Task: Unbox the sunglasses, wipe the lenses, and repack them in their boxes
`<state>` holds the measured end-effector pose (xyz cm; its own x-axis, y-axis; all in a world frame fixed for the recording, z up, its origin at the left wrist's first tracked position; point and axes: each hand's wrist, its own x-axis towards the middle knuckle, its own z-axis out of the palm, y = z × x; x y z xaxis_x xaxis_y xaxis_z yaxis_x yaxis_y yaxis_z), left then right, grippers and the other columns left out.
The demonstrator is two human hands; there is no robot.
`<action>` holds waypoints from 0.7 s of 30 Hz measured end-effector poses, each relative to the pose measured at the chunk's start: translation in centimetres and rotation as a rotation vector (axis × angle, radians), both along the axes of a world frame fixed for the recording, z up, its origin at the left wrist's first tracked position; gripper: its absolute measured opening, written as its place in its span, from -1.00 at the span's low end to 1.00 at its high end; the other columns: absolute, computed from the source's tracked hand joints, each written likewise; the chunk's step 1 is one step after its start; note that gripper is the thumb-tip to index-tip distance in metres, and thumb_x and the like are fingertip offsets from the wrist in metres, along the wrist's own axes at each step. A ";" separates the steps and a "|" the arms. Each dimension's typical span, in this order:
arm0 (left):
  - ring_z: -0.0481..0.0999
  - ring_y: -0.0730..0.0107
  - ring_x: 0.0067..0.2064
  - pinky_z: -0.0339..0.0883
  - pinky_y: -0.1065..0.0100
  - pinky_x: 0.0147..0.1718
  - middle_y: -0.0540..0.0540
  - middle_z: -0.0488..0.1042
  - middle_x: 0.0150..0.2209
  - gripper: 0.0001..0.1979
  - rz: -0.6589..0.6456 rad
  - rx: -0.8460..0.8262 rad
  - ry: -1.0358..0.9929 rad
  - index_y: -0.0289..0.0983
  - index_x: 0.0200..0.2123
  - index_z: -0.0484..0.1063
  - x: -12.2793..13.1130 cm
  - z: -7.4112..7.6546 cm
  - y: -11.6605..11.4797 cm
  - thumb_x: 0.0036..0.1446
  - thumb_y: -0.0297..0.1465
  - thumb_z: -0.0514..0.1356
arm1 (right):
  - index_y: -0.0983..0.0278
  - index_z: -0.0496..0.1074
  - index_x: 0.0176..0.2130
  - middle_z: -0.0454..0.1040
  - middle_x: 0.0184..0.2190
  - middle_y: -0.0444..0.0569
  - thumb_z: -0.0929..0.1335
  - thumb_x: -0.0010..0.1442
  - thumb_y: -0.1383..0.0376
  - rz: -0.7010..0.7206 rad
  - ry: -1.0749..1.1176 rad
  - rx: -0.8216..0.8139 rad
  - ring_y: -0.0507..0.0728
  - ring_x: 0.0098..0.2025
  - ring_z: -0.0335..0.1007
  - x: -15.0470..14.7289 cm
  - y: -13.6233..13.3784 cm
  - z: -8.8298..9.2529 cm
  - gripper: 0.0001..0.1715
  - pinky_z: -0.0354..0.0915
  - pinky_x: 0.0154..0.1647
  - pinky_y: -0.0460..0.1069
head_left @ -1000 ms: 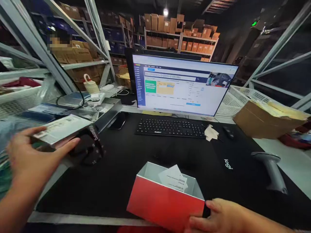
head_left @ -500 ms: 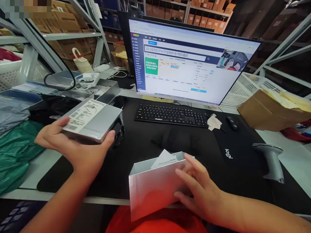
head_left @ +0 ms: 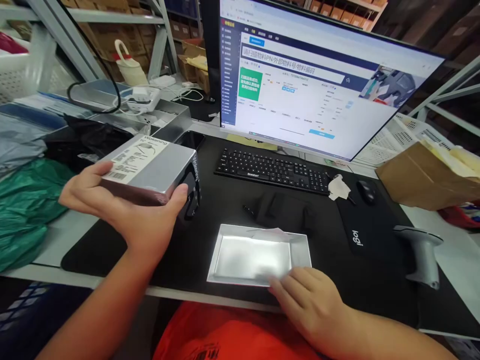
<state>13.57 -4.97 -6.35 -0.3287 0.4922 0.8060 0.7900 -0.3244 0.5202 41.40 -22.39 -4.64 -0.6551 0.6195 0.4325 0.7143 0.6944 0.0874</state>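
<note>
My left hand [head_left: 123, 212] grips a silver product box [head_left: 150, 167] with a barcode label, held flat above the left part of the black desk mat [head_left: 195, 235]. An open silver box half [head_left: 258, 255] lies flat on the mat near the front edge, with a white paper slip [head_left: 275, 232] at its far side. My right hand [head_left: 305, 302] rests at the box half's near right corner, fingers curled on its rim.
A black keyboard [head_left: 272, 170] and a lit monitor [head_left: 318, 85] stand behind. A mouse [head_left: 366, 191] and a grey barcode scanner [head_left: 422, 252] are at the right. A brown carton [head_left: 423, 175] sits far right. Green bags [head_left: 26, 210] and a metal tray [head_left: 165, 120] are at the left.
The open box half went from tilted upright to lying flat on the mat, with my right hand at its corner. My left hand brought the silver box slightly up and inward.
</note>
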 end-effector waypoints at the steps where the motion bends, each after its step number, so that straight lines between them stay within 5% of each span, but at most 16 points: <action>1: 0.13 -0.11 0.17 -0.02 -0.06 0.23 -0.28 0.14 0.10 0.02 -0.002 0.007 0.005 -0.55 0.14 0.19 0.0 -0.1 -0.1 -0.44 -0.30 0.44 | 0.46 0.51 -0.16 0.44 -0.56 -0.09 0.29 0.34 0.48 0.012 0.013 -0.017 0.08 -0.54 0.26 0.0 0.1 -0.1 -0.81 0.04 -0.57 0.04; 5: 0.10 -0.11 0.18 -0.03 -0.08 0.24 -0.28 0.09 0.10 0.04 -0.003 0.009 0.027 -0.54 0.17 0.16 -0.2 -0.2 -0.2 -0.41 -0.26 0.43 | 0.36 0.48 -0.07 0.58 -0.36 -0.04 0.32 0.38 0.37 -0.051 0.182 -0.088 0.08 -0.39 0.43 1.1 0.8 0.9 -0.83 0.30 -0.42 0.01; 8: 0.05 -0.09 0.21 -0.07 -0.09 0.27 -0.29 0.03 0.15 0.06 0.000 0.006 0.068 -0.50 0.20 0.10 -0.4 -0.4 -0.1 -0.38 -0.24 0.43 | 0.34 0.37 0.16 0.57 -0.05 0.12 0.37 0.30 0.40 -0.261 0.198 -0.052 0.21 -0.08 0.50 2.5 2.4 1.6 -0.56 0.43 -0.13 0.08; 11: 0.02 -0.11 0.24 -0.09 -0.10 0.28 -0.33 -0.03 0.19 0.13 0.016 0.003 0.133 -0.47 0.25 0.02 -0.6 -0.9 -0.1 -0.38 -0.23 0.44 | 0.30 0.35 0.20 0.50 0.06 0.17 0.50 0.14 0.36 -0.328 0.095 -0.170 0.30 0.01 0.48 3.2 4.6 1.3 -0.34 0.48 -0.07 0.16; 14: -0.03 -0.16 0.28 -0.15 -0.14 0.30 -0.37 -0.10 0.23 0.24 0.054 -0.005 0.200 -0.44 0.28 -0.09 -0.8 -1.5 -0.2 -0.39 -0.13 0.46 | 0.26 0.46 0.04 0.51 0.06 0.16 0.55 0.04 0.39 -0.230 0.011 -0.255 0.30 -0.01 0.49 2.7 6.0 0.5 -0.43 0.50 -0.09 0.17; 18: -0.23 -0.27 0.38 -0.28 -0.20 0.32 -0.47 -0.30 0.30 0.43 0.061 0.039 0.263 -0.41 0.31 -0.25 -1.3 -2.2 0.0 -0.50 0.00 0.48 | 0.27 0.51 -0.09 0.46 0.11 0.22 0.45 0.14 0.46 -0.157 0.006 -0.237 0.31 0.04 0.47 1.8 6.3 0.5 -0.70 0.47 -0.09 0.18; 21: -0.45 -0.29 0.42 -0.43 -0.21 0.35 -0.42 -0.41 0.34 0.42 0.013 -0.060 0.074 -0.32 0.29 -0.26 -1.9 -2.6 0.2 -0.53 0.09 0.44 | 0.27 0.51 -0.27 0.52 0.03 0.15 0.33 0.24 0.52 -0.097 0.067 -0.145 0.27 0.03 0.46 2.1 6.0 1.7 -0.80 0.43 -0.06 0.16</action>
<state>11.71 -4.79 -8.97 -0.2764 0.5361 0.7976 0.8307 -0.2840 0.4787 43.51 -16.38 -2.95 -0.5622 0.7372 0.3749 0.7791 0.6241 -0.0588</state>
